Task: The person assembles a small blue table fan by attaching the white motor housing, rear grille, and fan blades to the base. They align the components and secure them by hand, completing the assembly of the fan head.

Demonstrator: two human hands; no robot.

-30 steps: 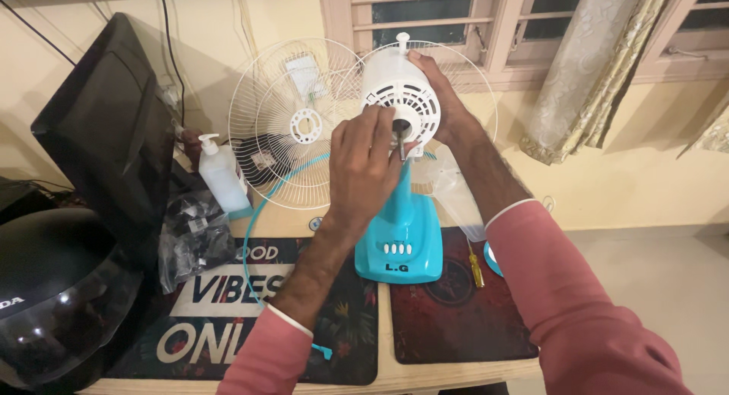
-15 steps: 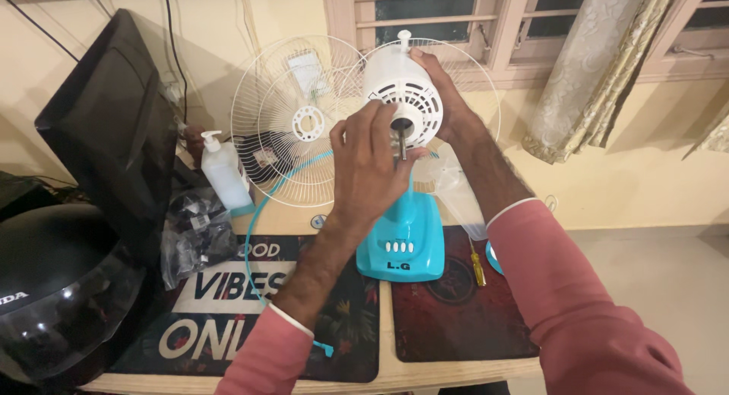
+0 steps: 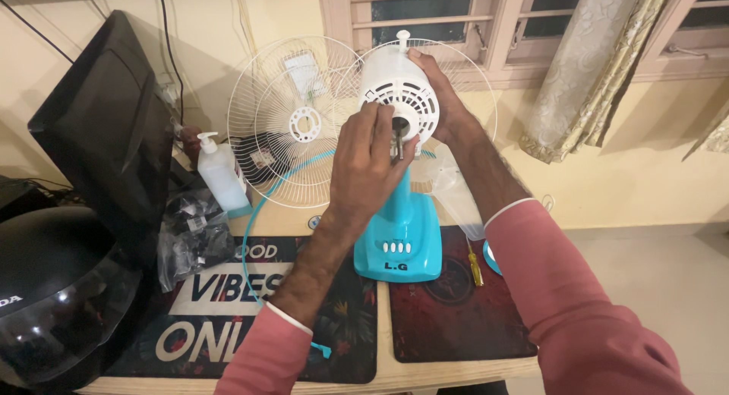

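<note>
A table fan with a turquoise base (image 3: 399,243) stands on the table, its blades and guards off. My right hand (image 3: 444,99) grips the white motor housing (image 3: 395,88) from the right side and behind. My left hand (image 3: 364,167) reaches up from below, its fingertips at the front of the housing around the dark metal motor shaft (image 3: 399,141). A white wire fan guard (image 3: 292,125) leans upright behind and to the left of the motor.
A clear fan blade (image 3: 456,194) and a yellow-handled screwdriver (image 3: 474,266) lie right of the base. A white pump bottle (image 3: 220,175), a black plastic bag (image 3: 194,236), a dark monitor (image 3: 106,129) and a black helmet (image 3: 53,289) crowd the left. Printed mats cover the table.
My left fingers have shifted slightly around the motor shaft. The view moved a little. My right hand keeps its hold on the housing.
</note>
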